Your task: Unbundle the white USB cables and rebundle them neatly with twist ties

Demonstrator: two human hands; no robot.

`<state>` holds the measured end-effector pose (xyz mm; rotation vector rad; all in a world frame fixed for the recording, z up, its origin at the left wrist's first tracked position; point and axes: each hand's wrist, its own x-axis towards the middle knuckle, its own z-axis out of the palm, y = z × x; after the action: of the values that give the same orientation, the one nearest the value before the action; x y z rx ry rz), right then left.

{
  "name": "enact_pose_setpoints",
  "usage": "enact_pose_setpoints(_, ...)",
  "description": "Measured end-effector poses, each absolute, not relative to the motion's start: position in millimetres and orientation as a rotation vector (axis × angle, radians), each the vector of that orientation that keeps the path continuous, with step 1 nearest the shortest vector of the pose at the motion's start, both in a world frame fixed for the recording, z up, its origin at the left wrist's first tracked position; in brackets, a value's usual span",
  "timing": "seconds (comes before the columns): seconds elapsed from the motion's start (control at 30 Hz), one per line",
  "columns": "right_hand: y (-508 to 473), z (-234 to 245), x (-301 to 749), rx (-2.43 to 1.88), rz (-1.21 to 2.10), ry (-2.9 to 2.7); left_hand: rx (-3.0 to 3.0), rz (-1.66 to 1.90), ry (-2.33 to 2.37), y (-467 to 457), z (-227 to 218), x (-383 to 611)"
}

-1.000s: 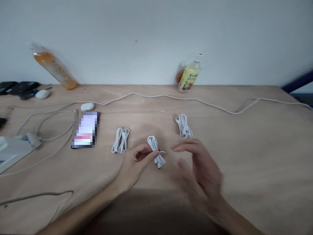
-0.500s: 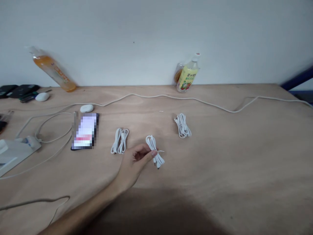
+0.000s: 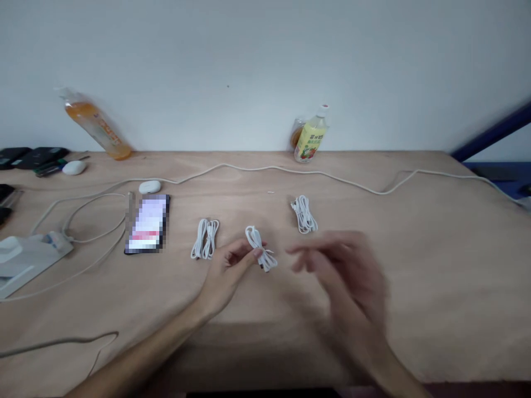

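My left hand (image 3: 230,271) pinches the middle of a small bundled white cable (image 3: 259,247) with thumb and forefinger, holding it against the wooden table (image 3: 415,260). My right hand (image 3: 344,271) hovers just right of that bundle, blurred by motion, its fingers pointing left toward it. A second coiled white cable (image 3: 204,239) lies left of my left hand. A third coiled white cable (image 3: 304,214) lies farther back, to the right.
A phone (image 3: 147,224) lies face up at the left, with a white case (image 3: 150,187) behind it. A long white cord (image 3: 332,177) crosses the table. A yellow bottle (image 3: 309,138) and an orange bottle (image 3: 95,124) lean on the wall. A white power strip (image 3: 25,257) sits far left.
My right hand left the view half a second ago and has come back in beside the bundle. The left hand has kept its pinch on the cable.
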<state>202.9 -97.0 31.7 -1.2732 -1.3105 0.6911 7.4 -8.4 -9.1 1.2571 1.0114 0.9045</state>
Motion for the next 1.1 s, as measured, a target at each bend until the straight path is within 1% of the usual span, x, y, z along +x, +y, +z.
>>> enact_pose_setpoints(0.1,-51,18,199,-1.350,0.863,-1.451,1.246,0.940,1.030,-7,-8,6)
enact_pose_setpoints(0.2,-33,4,199,-1.300,0.958,-1.532,1.236,0.964,1.037,-6,-8,5)
enact_pose_setpoints(0.4,-32,-18,194,-1.167,1.137,-1.367,1.293,0.979,1.055,-5,-9,4)
enact_pose_setpoints(0.6,-32,-25,195,-1.082,1.361,-1.224,1.349,0.965,1.069,-10,-6,6)
enact_pose_setpoints(0.87,-38,-24,197,-1.103,1.370,-1.194,1.352,0.923,1.076,-13,-3,5)
enact_pose_setpoints(1.1,-43,-25,196,-1.188,1.222,-1.285,1.353,0.914,1.097,-13,-1,5)
